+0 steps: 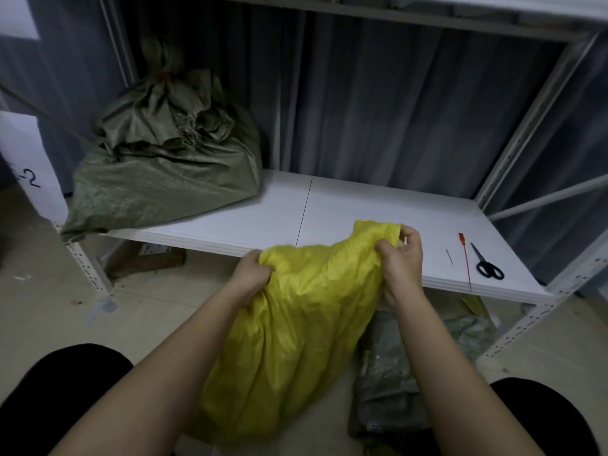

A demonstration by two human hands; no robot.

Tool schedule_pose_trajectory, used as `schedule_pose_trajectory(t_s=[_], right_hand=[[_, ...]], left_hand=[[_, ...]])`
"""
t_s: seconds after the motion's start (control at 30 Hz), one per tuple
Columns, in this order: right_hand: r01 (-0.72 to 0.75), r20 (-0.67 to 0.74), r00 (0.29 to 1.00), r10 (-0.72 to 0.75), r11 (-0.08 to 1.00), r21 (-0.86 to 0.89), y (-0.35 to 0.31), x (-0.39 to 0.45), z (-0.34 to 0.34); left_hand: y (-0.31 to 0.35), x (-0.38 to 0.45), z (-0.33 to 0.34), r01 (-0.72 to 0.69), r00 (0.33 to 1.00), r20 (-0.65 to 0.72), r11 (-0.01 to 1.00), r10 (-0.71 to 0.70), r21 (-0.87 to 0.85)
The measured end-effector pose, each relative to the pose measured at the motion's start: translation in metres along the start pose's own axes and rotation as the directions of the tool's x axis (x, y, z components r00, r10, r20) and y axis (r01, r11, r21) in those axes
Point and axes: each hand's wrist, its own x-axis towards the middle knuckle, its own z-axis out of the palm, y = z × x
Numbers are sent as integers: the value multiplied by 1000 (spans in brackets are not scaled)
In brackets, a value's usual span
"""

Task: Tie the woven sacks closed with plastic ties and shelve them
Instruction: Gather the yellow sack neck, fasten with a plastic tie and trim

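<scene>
Gripping the untied yellow sack in left hand and right hand, a person works while one tied green sack sits shelved.

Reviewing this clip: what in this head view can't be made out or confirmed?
- Contents of the yellow sack: hidden by its own fabric, gripped by the left hand and right hand.
- Tie on the green sack: only a blurred orange spot.
- Grey-green sack on the floor: partly behind the yellow sack and right arm.
- Short red piece beside the red tie and scissors: too small to identify.
</scene>
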Motion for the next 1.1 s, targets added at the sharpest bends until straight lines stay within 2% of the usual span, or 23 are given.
schedule_pose_trajectory(t_s=[0.1,0.2,0.27,0.3,0.37,0.43,0.5,0.6,0.67,0.73,0.83,0.9,1.0,1.1], right_hand=[[53,2,999,-53,999,7,-23,10,11],[101,-11,995,-101,995,27,-45,14,20],[112,33,992,-119,983,146,-54,11,20],[67,92,992,-92,967,245,-55,8,19],[-189,272,958,92,915,356,-51,6,14],[-481,447,828,339,839,254,-40,7,10],[-572,521,731,441,812,114,-34,10,9],[-518,502,729,466,855,-41,-39,11,23],[-455,500,751,431,887,-83,-48,12,36],[-397,522,776,353,917,-31,-59,14,46],[-391,579,765,282,918,70,-78,17,58],[-268,549,808,214,963,19,-88,19,68],[-88,403,909,102,995,-54,-106,23,83],[-61,397,914,78,997,-57,-123,28,94]], left_hand=[[48,2,1,-132,990,-72,975,120,-180],[92,2,-6,-247,969,-109,907,223,-340],[108,0,-15,-296,955,-114,850,274,-436],[113,-3,-20,-309,951,-132,815,281,-491],[119,-7,-27,-271,962,-132,771,240,-577],[121,-11,-30,-115,989,0,773,148,-624],[119,-18,-30,63,983,180,820,49,-568],[118,-27,-30,176,927,376,875,8,-451],[123,-32,-29,174,890,454,893,38,-416],[130,-36,-28,127,879,471,915,75,-383],[141,-32,-24,-28,914,371,935,168,-354],[151,-31,-24,-150,932,261,923,251,-354],[170,-33,-31,-179,948,164,880,274,-440],[190,-35,-35,-201,947,96,801,306,-564]])
